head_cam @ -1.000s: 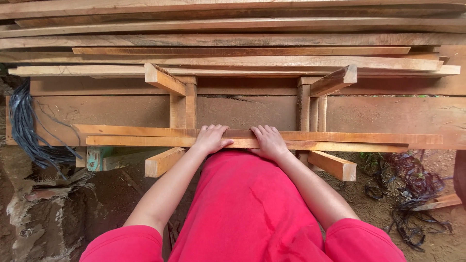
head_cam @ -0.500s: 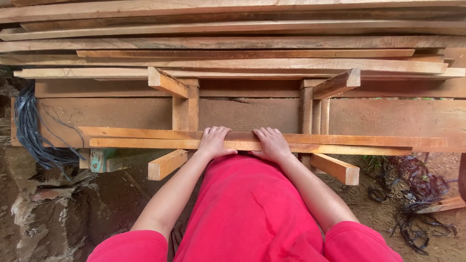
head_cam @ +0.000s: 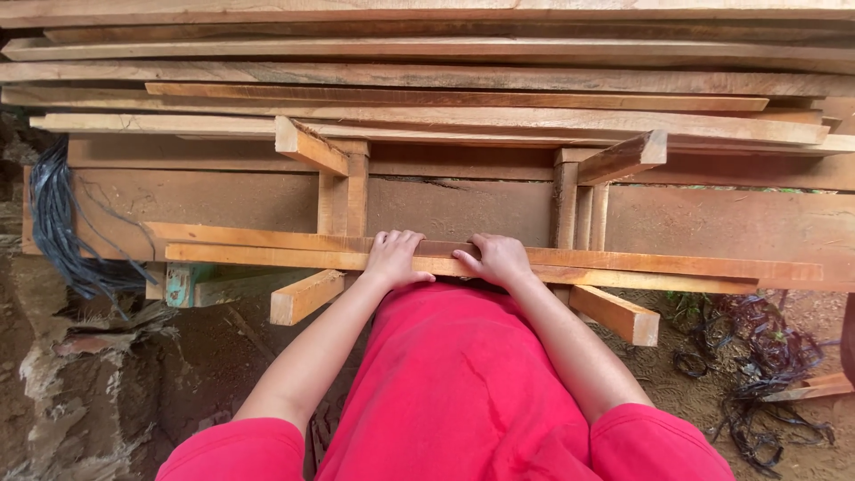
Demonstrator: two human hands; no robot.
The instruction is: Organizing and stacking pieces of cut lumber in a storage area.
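Two long thin wooden slats [head_cam: 267, 248] lie side by side across a wooden frame, right in front of my red-clad body. My left hand [head_cam: 393, 257] rests on top of them with its fingers curled over the far slat. My right hand [head_cam: 499, 258] lies beside it, fingers bent over the same slats and thumb at the near edge. Both hands press on or grip the slats near their middle. The slats stick out far to the left and right.
Two short wooden bearers [head_cam: 305, 296] [head_cam: 616, 313] jut toward me under the slats. A stack of long planks [head_cam: 427, 80] fills the far side. A bundle of dark cords [head_cam: 55, 218] hangs at left, more cords [head_cam: 757, 356] lie on the dirt ground at right.
The view has shifted slightly. My right hand's fingers have curled more tightly over the slats. The slats and my left hand stay where they were.
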